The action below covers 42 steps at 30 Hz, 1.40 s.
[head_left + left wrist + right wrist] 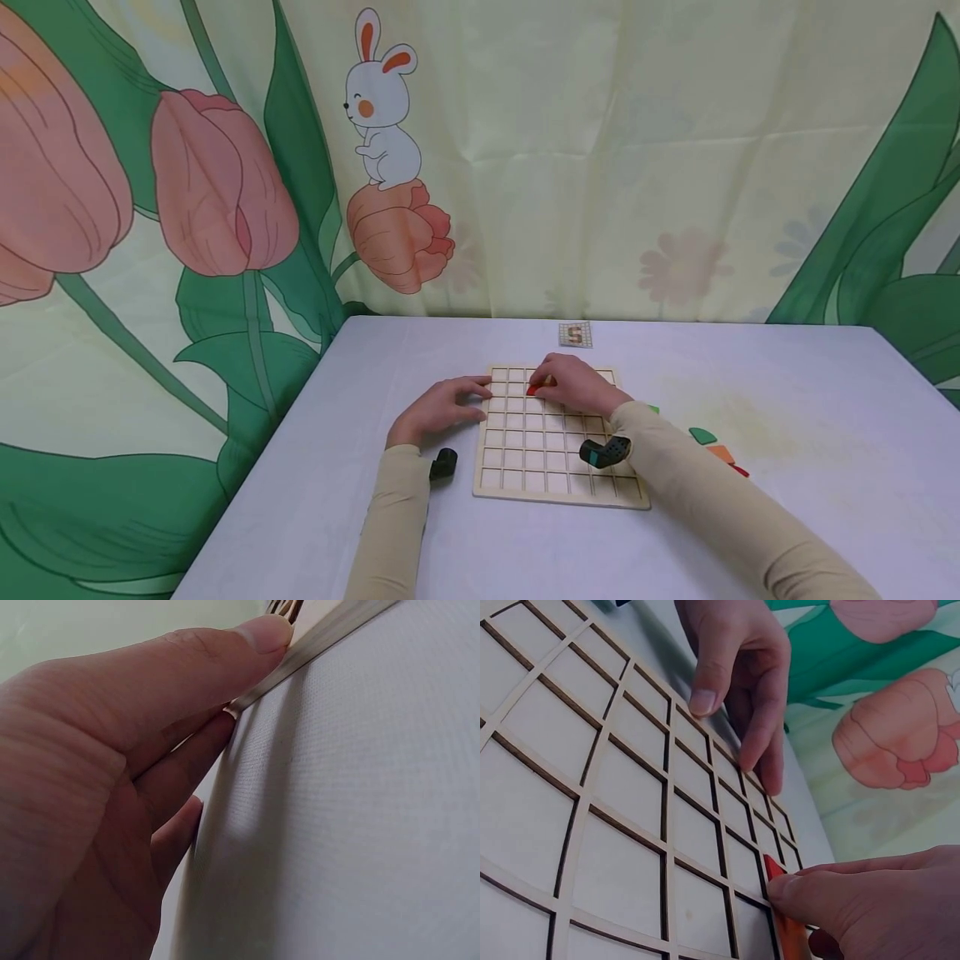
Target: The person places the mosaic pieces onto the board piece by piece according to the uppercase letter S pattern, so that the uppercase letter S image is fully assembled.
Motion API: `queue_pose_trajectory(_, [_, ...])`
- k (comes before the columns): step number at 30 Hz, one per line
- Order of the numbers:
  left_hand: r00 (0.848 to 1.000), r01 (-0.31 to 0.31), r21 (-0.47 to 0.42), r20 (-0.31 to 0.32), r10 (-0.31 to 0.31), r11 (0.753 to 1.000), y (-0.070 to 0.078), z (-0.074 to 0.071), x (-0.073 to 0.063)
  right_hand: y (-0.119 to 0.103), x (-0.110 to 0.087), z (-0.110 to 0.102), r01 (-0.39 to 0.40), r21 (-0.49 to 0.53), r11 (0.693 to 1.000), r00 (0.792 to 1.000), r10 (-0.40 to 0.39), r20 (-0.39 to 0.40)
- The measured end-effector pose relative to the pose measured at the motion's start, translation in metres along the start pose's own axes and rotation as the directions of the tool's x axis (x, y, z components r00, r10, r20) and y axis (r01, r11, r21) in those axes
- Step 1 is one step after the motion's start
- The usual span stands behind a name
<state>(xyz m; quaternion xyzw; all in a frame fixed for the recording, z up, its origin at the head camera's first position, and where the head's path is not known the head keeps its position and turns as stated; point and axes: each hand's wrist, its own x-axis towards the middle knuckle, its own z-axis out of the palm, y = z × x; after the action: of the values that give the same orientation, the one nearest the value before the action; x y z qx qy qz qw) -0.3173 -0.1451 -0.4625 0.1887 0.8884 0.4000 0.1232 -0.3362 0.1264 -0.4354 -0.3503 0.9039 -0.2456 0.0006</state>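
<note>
A wooden grid board [525,437] with square cells lies on the white-covered table. Near its far side, my right hand [576,385] pinches a small flat red piece [532,389] between thumb and fingers. Seen from the right wrist, the red piece [773,868] stands tilted at the grid, and an orange surface [793,937] shows just below it, partly hidden by the fingers. My left hand [442,406] touches the board's left edge with its fingers extended and thumb apart. In the left wrist view, the thumb rests at the board's edge [315,649].
Right of the board lie a dark green piece [702,435], an orange piece [721,453] and a red piece [740,470]. A bright green piece [654,409] peeks out behind the right sleeve. Beyond the board is a small patterned card [575,335]. A printed curtain [540,167] hangs behind the table.
</note>
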Motion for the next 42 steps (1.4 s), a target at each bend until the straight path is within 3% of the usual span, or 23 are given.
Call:
queue_pose_trajectory(13, [0.999, -0.035, 0.002, -0.005, 0.035, 0.999, 0.001, -0.001, -0.003, 0.001, -0.002, 0.001, -0.005, -0.016, 1.0, 1.0, 0.006, 0.004])
queue_pose_trajectory(23, [1.0, -0.028, 0.02, -0.006, 0.028, 0.999, 0.0, 0.0, -0.001, 0.006, -0.002, 0.002, 0.008, -0.003, 1.0, 1.0, -0.008, -0.006])
queue_pose_trajectory(27, [0.999, -0.04, 0.029, -0.007, 0.041, 0.999, 0.0, 0.0, -0.001, 0.006, -0.007, -0.002, -0.041, 0.044, 0.998, 0.999, 0.042, -0.03])
queue_pose_trajectory(34, [0.999, -0.034, 0.045, -0.007, 0.034, 0.998, 0.003, 0.002, -0.002, 0.021, -0.047, -0.023, -0.167, 0.141, 0.976, 0.975, 0.185, -0.121])
queue_pose_trajectory(42, [0.999, -0.025, 0.056, -0.021, 0.026, 0.998, 0.004, 0.002, -0.003, 0.042, -0.12, -0.049, -0.364, 0.17, 0.916, 0.91, 0.388, -0.142])
